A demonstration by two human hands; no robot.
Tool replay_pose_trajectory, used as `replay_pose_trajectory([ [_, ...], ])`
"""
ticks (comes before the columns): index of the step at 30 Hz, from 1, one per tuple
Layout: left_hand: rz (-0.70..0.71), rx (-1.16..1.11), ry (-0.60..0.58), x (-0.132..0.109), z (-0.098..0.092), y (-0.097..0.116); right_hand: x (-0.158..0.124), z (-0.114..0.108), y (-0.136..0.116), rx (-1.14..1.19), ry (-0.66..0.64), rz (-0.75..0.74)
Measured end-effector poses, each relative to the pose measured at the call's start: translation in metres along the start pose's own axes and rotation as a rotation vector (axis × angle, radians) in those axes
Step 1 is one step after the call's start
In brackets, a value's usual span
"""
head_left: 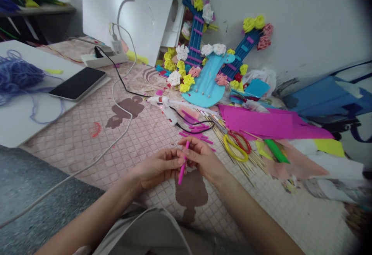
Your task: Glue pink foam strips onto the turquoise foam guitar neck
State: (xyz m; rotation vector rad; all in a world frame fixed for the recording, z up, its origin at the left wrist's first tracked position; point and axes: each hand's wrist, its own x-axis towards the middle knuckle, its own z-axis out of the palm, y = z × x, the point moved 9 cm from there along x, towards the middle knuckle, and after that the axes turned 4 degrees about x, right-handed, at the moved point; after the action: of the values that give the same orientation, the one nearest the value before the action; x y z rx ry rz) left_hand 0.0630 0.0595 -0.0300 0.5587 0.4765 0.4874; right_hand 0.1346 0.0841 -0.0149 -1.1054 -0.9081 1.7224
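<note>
1. Bright pink, thin, straight stick (183,169), made of what looks like paper: watching from far away, I see it held up between both hands, above the near side of the bench (151,136) with its pinkish, diamond-patterned cover.
2. The left hand (161,166) I guide has its grip pinched around the middle of the stick. The right hand (205,160) has its grip pinched a bit higher up.
3. To me, this step looks like pressing and smoothing the stick. I would squeeze softly, since paper can squash or bend.
4. I would move both thumbs at the same speed, so the stick does not twist.
5. If it has a loose edge, I would press that flat all the way along. I cannot see one from here.
6. The stick looks smooth and one colour. It slants, with its top leaning right and its low end poking out below the fingers. Fingers hide some of its middle.
7. More thin pink sticks (207,140) lie near the white glue gun (168,113). Its tip could be hot, so I would stay clear.
</note>
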Motion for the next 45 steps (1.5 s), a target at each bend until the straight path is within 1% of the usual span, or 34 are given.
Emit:
replay_pose_trajectory([
  [5,-0.001,0.022,-0.006,0.0,0.0,0.0,-0.001,-0.004,-0.003,-0.046,0.045,-0.07],
  [8,-0.004,-0.001,0.011,0.0,-0.001,-0.001,-0.001,0.0,-0.005,-0.012,-0.012,-0.097],
  [11,-0.005,-0.011,0.024,0.0,-0.004,-0.002,-0.001,0.002,-0.004,-0.03,-0.053,-0.086],
  [14,0.001,0.011,0.009,0.0,-0.003,-0.001,0.0,-0.004,-0.004,-0.068,0.012,-0.106],
  [16,0.001,0.018,-0.001,0.001,-0.002,-0.001,0.0,-0.006,-0.005,-0.032,0.038,-0.124],
  [20,-0.012,0.012,-0.021,0.001,-0.001,-0.002,-0.001,-0.002,-0.004,0.112,-0.005,-0.083],
  [24,-0.027,0.019,-0.026,-0.001,-0.001,-0.003,-0.001,-0.001,-0.002,0.148,-0.03,-0.034],
  [29,-0.023,0.038,-0.018,-0.001,0.002,-0.003,0.001,-0.008,0.002,0.105,0.034,-0.048],
  [34,0.0,0.027,0.002,0.0,0.001,0.002,-0.003,-0.002,-0.006,0.103,-0.027,-0.114],
  [37,0.035,0.009,-0.016,0.001,0.003,0.006,-0.006,-0.003,-0.01,0.037,-0.003,-0.132],
  [41,0.066,-0.001,-0.043,0.003,0.004,0.007,-0.008,-0.001,-0.005,-0.079,-0.011,-0.114],
  [45,0.089,-0.004,-0.015,0.006,-0.002,0.006,-0.008,0.004,0.001,-0.122,-0.076,-0.112],
])
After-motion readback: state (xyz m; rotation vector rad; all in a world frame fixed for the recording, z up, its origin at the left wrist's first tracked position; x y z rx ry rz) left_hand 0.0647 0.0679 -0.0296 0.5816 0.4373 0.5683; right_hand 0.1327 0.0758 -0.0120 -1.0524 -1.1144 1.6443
